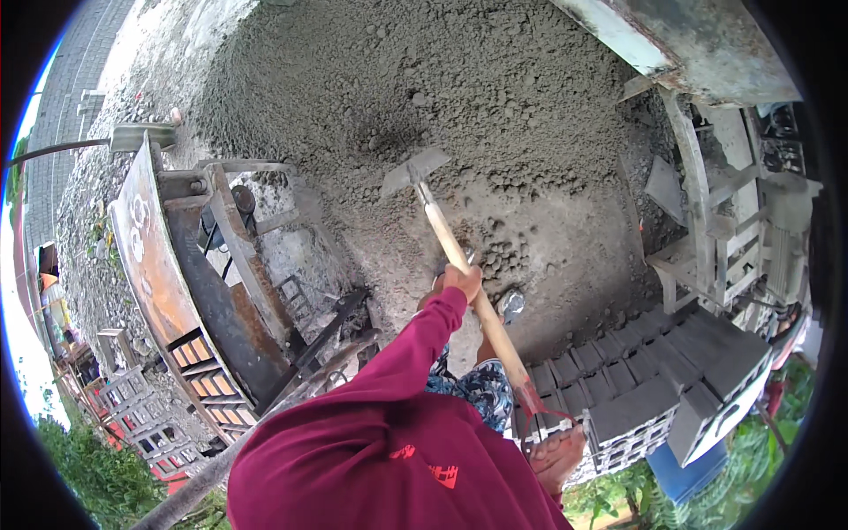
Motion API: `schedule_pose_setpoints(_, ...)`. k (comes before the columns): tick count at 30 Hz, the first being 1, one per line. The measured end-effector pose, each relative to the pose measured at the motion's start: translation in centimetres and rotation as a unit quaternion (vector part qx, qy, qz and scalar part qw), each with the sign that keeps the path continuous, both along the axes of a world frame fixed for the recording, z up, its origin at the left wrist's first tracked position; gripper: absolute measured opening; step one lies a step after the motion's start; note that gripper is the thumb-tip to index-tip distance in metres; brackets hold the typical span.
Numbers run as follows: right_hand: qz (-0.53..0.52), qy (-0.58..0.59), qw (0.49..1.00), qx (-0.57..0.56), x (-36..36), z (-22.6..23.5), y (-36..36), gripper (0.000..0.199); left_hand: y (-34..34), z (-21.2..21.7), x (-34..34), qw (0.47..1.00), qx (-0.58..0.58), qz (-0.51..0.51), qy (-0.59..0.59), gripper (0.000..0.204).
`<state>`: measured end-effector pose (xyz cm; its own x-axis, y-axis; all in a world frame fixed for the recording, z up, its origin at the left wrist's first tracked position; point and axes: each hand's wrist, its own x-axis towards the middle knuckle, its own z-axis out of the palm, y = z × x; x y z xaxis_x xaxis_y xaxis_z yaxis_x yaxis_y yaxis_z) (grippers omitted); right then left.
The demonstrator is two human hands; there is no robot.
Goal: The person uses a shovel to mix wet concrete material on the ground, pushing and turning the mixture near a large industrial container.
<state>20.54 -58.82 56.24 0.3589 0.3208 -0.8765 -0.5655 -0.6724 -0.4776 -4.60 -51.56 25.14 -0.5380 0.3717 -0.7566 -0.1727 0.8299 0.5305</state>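
A shovel lies slantwise before me. Its metal blade (pixel 417 171) rests at the edge of a pile of damp grey concrete mix (pixel 495 97). Halfway down the wooden shaft (pixel 500 340), my left hand (pixel 461 283) is closed around it, the arm in a maroon sleeve reaching across. At the near end is a red handle grip (pixel 530 397), and my right hand (pixel 558 455) is closed on it, its fingers partly hidden. Between blade and feet, loose clumps of mix (pixel 503 252) are scattered on the grey floor.
On the left stands a rusty metal machine (pixel 168 256) with a slotted side. Stacked grey hollow blocks (pixel 636 389) are close on my right. Beyond them is a wooden frame (pixel 707 203), with a large worn metal body (pixel 698 44) at the upper right.
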Motion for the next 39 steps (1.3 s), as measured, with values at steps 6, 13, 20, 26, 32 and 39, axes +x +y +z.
schedule_pose_setpoints(6, 0.116, 0.043, 0.988, 0.093, -1.3, -7.0, -2.1, 0.034, 1.1, 3.0, -6.3, 0.994, 0.016, 0.108, -0.013, 0.031)
schedule_pose_setpoints(13, 0.235, -0.031, 0.971, 0.040, -5.9, -4.3, 5.3, 0.036, 1.2, -3.7, -8.7, 0.974, 0.018, 0.208, -0.090, 0.037)
schedule_pose_setpoints(20, 0.098, -0.044, 0.982, 0.153, 1.6, -1.6, 0.1, 0.046, 2.2, -1.3, -0.2, 0.990, 0.086, 0.100, -0.053, 0.027)
schedule_pose_setpoints(26, -0.035, 0.111, 0.992, 0.040, -10.6, -9.2, 7.1, 0.036, 16.7, -1.6, -13.6, 0.994, 0.030, -0.026, 0.101, 0.043)
schedule_pose_setpoints(32, -0.049, 0.036, 0.998, -0.013, -6.0, -5.8, 2.7, 0.034, 9.0, -2.8, -6.7, 0.991, -0.041, -0.070, 0.110, 0.043)
schedule_pose_setpoints(39, 0.006, -0.069, 0.997, 0.019, 3.0, -0.1, -7.1, 0.044, -5.3, -3.4, 3.1, 0.991, 0.087, -0.102, -0.010, 0.040)
